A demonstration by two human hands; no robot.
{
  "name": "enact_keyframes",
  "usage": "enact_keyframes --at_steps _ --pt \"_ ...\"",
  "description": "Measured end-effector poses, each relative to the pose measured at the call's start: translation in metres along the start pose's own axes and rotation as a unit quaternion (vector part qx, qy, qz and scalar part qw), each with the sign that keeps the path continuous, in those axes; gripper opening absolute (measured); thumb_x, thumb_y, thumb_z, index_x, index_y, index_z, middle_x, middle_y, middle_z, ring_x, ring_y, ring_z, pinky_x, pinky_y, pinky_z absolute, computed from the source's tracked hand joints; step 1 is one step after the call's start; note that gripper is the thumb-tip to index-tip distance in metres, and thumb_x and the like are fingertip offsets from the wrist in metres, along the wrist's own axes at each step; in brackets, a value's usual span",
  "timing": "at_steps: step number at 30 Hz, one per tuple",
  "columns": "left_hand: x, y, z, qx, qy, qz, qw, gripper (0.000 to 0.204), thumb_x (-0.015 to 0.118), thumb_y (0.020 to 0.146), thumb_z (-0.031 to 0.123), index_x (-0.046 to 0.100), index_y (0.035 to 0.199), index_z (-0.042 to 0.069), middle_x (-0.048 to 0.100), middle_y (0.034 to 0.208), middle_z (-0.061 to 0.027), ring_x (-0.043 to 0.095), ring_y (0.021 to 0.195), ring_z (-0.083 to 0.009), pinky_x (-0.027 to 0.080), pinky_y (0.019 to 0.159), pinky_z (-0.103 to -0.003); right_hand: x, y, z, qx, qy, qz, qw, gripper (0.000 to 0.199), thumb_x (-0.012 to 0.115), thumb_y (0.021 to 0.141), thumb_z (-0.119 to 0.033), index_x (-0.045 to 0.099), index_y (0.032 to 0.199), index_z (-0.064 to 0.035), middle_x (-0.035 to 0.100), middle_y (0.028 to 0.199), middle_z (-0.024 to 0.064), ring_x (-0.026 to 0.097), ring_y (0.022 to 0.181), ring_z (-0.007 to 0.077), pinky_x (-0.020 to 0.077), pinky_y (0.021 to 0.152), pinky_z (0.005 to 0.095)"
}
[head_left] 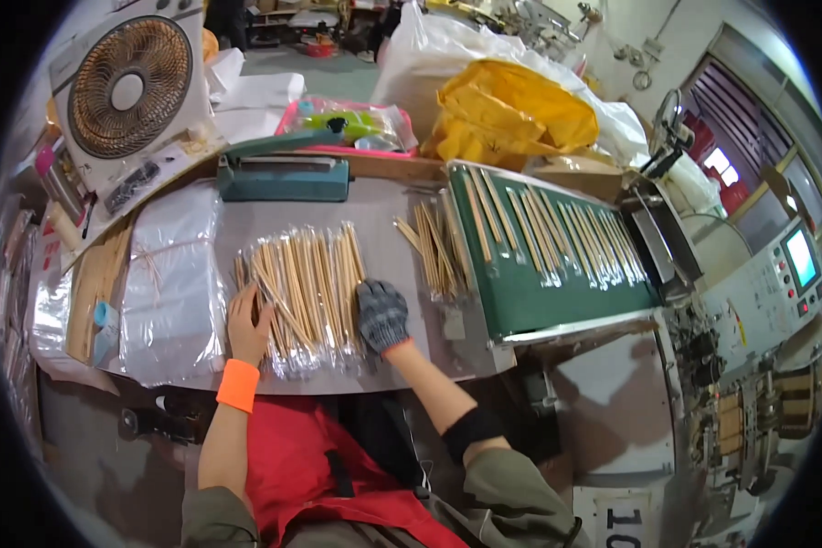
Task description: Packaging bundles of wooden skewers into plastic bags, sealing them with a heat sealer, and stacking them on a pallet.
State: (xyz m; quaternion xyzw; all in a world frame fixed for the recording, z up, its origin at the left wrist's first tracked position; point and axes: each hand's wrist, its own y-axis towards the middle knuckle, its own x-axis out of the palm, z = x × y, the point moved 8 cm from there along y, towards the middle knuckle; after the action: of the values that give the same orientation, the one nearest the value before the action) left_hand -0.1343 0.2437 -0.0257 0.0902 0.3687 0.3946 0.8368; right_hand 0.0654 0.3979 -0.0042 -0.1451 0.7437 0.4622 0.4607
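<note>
Tan sticks point(310, 283) in shiny clear wrappers, bunched left of the green belt point(557, 312), some slanting. Left hand point(248, 324) at the side away from the belt, thumb spread; gloved right hand point(382, 316) belt-side, curled, cannot tell if pinching.

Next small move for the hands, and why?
Probably ease both hands slightly inward to even up the wrapped sticks: the bare left hand is at the pile's left edge, the gloved right hand at its right, and slanted sticks near the left hand lie out of line with the rest.
</note>
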Motion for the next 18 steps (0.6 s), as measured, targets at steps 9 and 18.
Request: enact_keyframes --at_steps 9,18 --pt "0.000 -0.010 -0.005 -0.011 0.003 0.007 1.000 0.043 0.058 0.084 0.021 0.051 0.121 0.001 0.053 0.121 -0.0180 0.047 0.114 -0.0331 0.035 0.099 -0.039 0.059 0.025 -0.039 -0.142 -0.268 -0.255 0.918 0.015 0.055 0.073 -0.018 0.070 0.074 -0.0136 0.065 0.074 0.0079 0.060 0.072 0.0234 0.0384 0.057 0.0419" --pt "-0.011 -0.008 -0.008 -0.009 -0.007 0.021 1.000 0.041 0.057 0.085 0.020 0.052 0.120 0.000 0.053 0.119 -0.0186 0.048 0.113 -0.0331 0.037 0.097 -0.039 0.065 0.055 -0.023 -0.113 -0.219 -0.223 0.943 0.020 0.051 0.077 -0.018 0.068 0.084 -0.0098 0.064 0.082 0.0095 0.058 0.081 0.0279 0.0397 0.065 0.0433"
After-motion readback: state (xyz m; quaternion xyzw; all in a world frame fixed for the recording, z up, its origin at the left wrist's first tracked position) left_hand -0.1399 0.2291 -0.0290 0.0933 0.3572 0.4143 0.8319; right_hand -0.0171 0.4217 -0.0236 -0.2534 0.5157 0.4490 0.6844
